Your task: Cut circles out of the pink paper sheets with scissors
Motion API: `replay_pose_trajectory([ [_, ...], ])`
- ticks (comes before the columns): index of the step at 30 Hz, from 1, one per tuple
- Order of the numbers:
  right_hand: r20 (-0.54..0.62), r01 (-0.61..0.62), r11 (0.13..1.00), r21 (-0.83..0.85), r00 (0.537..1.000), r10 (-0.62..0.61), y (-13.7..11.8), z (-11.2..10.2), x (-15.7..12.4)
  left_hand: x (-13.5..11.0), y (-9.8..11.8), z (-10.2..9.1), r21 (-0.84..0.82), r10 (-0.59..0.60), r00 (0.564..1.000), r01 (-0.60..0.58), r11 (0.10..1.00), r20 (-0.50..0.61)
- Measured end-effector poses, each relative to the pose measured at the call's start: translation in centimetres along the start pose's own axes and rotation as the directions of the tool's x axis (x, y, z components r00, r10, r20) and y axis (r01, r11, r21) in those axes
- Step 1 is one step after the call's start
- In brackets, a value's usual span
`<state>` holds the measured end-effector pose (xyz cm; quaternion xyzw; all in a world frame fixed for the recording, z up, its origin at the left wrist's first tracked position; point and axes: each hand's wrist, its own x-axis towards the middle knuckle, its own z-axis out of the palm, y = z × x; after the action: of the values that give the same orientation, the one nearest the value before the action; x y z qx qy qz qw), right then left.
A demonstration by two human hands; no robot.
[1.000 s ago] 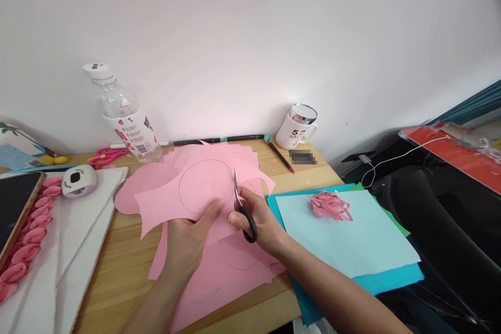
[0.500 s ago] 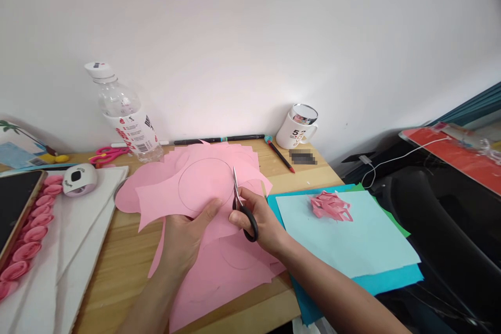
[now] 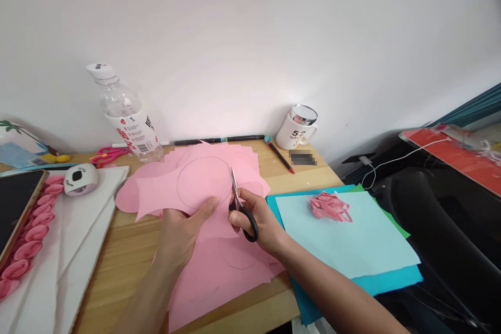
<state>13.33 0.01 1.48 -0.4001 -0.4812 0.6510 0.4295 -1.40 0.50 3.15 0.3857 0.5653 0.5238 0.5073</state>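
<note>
My left hand (image 3: 188, 232) pinches a pink paper sheet (image 3: 156, 193) by its near edge, thumb on top and the other fingers hidden underneath. A circle drawn in thin line shows on this sheet. In my right hand (image 3: 254, 214) are black-handled scissors (image 3: 250, 224), their blades pointing away from me at the circle's right side. The blades look nearly closed; how far they bite into the paper I cannot tell. Under the held sheet lie more pink sheets (image 3: 207, 292), one with another drawn circle.
Behind stand a plastic bottle (image 3: 135, 130) and a white mug (image 3: 295, 130), with pens (image 3: 242, 138) along the wall. Pink scissors (image 3: 111, 155), a phone (image 3: 18, 203) and rolled paper flowers (image 3: 29, 250) are left. Crumpled pink scraps (image 3: 331, 206) lie on pale blue paper (image 3: 348, 250) at right.
The held sheet and my left hand have shifted slightly left, and the sheet's left corner sits a little higher. The scissors have tilted slightly, their tips moving a touch left.
</note>
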Motion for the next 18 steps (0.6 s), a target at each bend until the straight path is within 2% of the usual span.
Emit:
replay_pose_trajectory([
  [5, -0.003, 0.007, 1.0, 0.011, 1.0, -0.007, 0.3, 0.0, 0.0, 0.0, 0.0, 0.0, -0.073, -0.014, 1.0, 0.016, 0.997, 0.025],
  [10, -0.013, 0.005, 1.0, 0.021, 1.0, -0.004, 0.2, 0.0, 0.0, 0.1, 0.1, 0.0, -0.069, -0.013, 1.0, 0.013, 0.998, -0.008],
  [15, -0.005, 0.02, 0.997, 0.074, 1.0, -0.019, 0.7, 0.0, 0.1, 0.1, 0.0, -0.3, -0.071, -0.077, 0.994, 0.082, 0.994, 0.074],
  [18, -0.003, 0.019, 0.996, 0.093, 1.0, -0.019, 1.1, -0.1, 0.2, 0.2, -0.1, -0.4, -0.091, -0.08, 0.993, 0.087, 0.992, 0.082],
])
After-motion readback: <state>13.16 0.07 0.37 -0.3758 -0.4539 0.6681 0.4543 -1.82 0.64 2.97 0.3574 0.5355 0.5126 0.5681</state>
